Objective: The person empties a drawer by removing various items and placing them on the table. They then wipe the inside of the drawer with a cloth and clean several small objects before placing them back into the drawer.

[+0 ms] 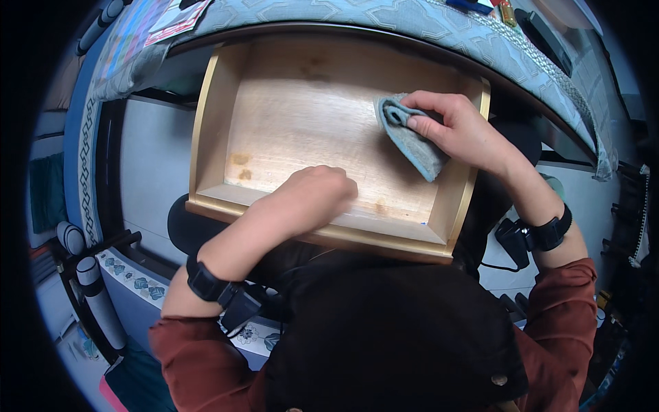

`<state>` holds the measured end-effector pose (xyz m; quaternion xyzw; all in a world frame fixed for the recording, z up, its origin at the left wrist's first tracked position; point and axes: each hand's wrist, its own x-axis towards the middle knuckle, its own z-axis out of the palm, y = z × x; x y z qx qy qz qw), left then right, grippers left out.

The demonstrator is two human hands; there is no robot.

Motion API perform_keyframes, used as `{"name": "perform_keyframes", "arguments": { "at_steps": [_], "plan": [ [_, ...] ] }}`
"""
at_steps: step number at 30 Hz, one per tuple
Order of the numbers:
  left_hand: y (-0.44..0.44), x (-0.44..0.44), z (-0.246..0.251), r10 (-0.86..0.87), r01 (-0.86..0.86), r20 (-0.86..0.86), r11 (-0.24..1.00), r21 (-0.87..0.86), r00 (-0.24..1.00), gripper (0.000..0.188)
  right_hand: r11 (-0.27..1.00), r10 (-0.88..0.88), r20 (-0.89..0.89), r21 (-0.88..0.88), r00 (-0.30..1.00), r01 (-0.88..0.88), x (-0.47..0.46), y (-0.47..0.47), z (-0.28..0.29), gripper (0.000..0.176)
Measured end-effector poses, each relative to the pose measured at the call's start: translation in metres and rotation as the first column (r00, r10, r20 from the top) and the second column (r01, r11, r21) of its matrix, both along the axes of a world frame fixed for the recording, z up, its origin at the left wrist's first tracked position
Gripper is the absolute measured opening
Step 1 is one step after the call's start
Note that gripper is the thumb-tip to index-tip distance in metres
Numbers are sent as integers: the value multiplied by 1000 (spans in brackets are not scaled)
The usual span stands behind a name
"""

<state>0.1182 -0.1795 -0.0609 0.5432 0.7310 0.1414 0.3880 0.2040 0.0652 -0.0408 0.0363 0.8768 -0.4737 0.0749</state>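
A wooden drawer (309,123) with a pale, stained bottom is pulled out in front of me. Pinched between the thumb and fingers of my right hand (453,121) is a folded grey-blue cloth (412,149), over the right part of the drawer. My left hand (322,195) reaches across the drawer's front wall and is curled into a fist, slightly blurred. Its fingertips are turned down and hidden; nothing shows in it. Brown stains (240,158) mark the bottom at the left, and a tiny blue bit (423,223) lies in the front right corner.
Above the drawer is a table with a patterned light-blue tablecloth (370,13), bearing papers (177,20) at left and a dark flat object (545,41) at right. Black devices are strapped to both forearms, the right one (551,234) with a cable. A blue-edged seat (82,154) stands left.
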Motion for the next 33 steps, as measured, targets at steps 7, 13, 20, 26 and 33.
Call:
{"name": "perform_keyframes", "arguments": {
  "at_steps": [7, 13, 20, 26, 33],
  "plan": [
    [16, -15, -19, -143, 202, 223, 941, -271, 964, 17, 996, 89, -62, -1, 994, -89, 11, 7, -11, 23],
    [8, -7, -2, 92, -30, 315, 980, -197, 945, 19, 962, 169, -93, 233, 981, -144, 9, -3, -9, 22],
    [33, 16, 45, 375, -670, 765, 736, 98, 524, 10, 855, -99, -314, -513, 944, -81, 38, -19, 19, 20],
    [79, 43, 41, 275, -415, 656, 908, 64, 703, 16, 642, -744, -342, -604, 574, 472, 129, 38, 20, 13],
    [68, 32, 27, 443, -444, 499, 887, -124, 745, 12, -218, -883, -439, 62, -170, 974, 382, 220, -104, 29]
  ]
}}
